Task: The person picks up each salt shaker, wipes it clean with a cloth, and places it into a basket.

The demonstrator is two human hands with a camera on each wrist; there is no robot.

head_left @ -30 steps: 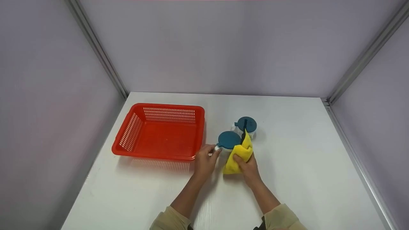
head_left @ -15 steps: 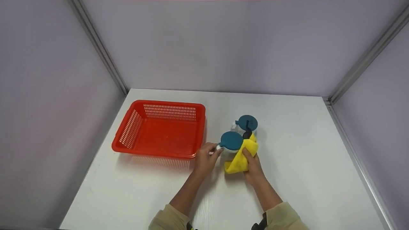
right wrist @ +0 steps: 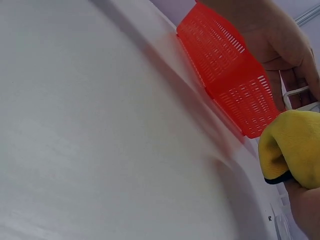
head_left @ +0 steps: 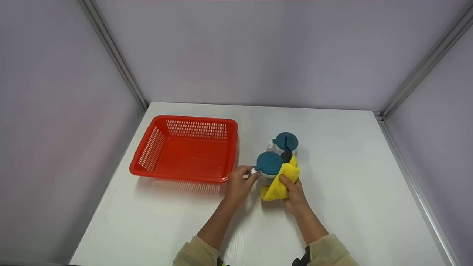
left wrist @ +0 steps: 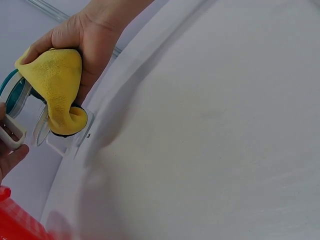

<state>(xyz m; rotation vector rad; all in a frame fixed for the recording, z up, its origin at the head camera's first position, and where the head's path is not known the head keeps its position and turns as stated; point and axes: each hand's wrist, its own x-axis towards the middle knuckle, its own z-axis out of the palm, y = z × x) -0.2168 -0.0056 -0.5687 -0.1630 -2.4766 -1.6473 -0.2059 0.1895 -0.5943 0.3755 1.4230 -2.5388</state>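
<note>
- I see a blue-lidded jar (head_left: 269, 163) between the hands.
- The left hand (head_left: 236, 188) is closed in a pinch on its white handle (left wrist: 18, 127).
- The right hand (head_left: 294, 195) grips a bunched yellow cloth (head_left: 279, 184) at its side.
- Just beyond that grip, I see a second jar (head_left: 292, 140).
- Left of the left grip: a red basket (head_left: 192, 159).

Tan sleeves (head_left: 196, 253) with black wrist gear (head_left: 301, 260) alongside
</note>
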